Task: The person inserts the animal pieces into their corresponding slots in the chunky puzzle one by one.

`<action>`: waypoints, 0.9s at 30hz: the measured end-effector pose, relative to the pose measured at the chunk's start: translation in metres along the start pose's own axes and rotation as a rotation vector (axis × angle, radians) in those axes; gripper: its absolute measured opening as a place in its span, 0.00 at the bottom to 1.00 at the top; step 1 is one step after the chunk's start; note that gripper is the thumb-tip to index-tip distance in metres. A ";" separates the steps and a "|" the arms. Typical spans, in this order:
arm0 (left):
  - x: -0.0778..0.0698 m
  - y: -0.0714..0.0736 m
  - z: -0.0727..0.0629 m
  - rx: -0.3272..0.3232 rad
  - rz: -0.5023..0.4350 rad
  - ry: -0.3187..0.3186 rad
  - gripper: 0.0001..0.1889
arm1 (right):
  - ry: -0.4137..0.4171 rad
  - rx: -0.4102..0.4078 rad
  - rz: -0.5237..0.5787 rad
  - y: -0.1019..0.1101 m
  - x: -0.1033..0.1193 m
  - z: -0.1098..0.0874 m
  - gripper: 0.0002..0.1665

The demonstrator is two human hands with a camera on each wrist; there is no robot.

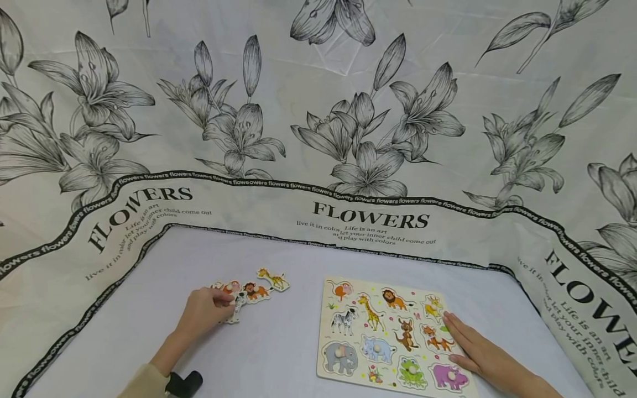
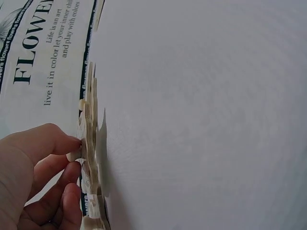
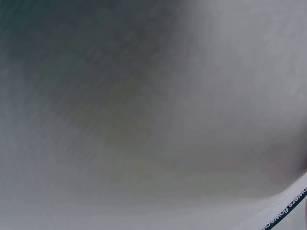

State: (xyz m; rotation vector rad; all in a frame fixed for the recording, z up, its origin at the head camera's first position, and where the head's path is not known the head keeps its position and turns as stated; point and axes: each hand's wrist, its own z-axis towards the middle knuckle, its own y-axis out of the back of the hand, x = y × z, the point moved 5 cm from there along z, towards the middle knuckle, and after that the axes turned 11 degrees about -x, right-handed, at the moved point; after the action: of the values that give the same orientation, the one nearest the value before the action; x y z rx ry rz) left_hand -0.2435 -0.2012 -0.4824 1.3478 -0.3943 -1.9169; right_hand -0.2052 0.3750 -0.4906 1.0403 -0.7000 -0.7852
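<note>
On the left, my left hand (image 1: 206, 309) pinches the small knob of a zebra puzzle piece (image 1: 239, 307). The left wrist view shows thumb and finger on a pale knob (image 2: 74, 155), with thin wooden pieces (image 2: 91, 143) seen edge-on. Touching or overlapping it lie a lion piece (image 1: 257, 292) and a reddish piece (image 1: 230, 287), partly hidden by the hand. A giraffe piece (image 1: 272, 279) lies just beyond. My right hand (image 1: 485, 351) rests with extended fingers on the right edge of a wooden animal puzzle board (image 1: 355, 290).
Knobbed elephant (image 1: 340, 358), blue rhino-like (image 1: 378, 349), frog (image 1: 411, 373) and purple hippo (image 1: 449, 377) pieces sit in the board. White cloth (image 1: 278, 331) covers the table; a flower-printed curtain (image 1: 318, 110) rises behind. A black strap device (image 1: 184, 383) is on the left wrist.
</note>
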 end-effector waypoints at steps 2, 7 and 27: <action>-0.003 0.000 0.000 -0.001 -0.011 -0.005 0.06 | -0.004 0.007 -0.002 0.000 0.000 0.000 0.43; -0.009 -0.001 -0.002 -0.001 -0.013 -0.011 0.06 | 0.007 -0.007 0.000 0.000 0.000 0.000 0.43; -0.031 -0.013 -0.009 0.008 -0.053 -0.008 0.06 | 0.011 -0.013 0.019 0.001 0.000 0.001 0.43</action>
State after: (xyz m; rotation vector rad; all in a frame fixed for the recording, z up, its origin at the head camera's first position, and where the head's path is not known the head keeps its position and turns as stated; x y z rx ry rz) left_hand -0.2353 -0.1687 -0.4734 1.3684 -0.3739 -1.9669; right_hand -0.2056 0.3744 -0.4889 1.0247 -0.6935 -0.7663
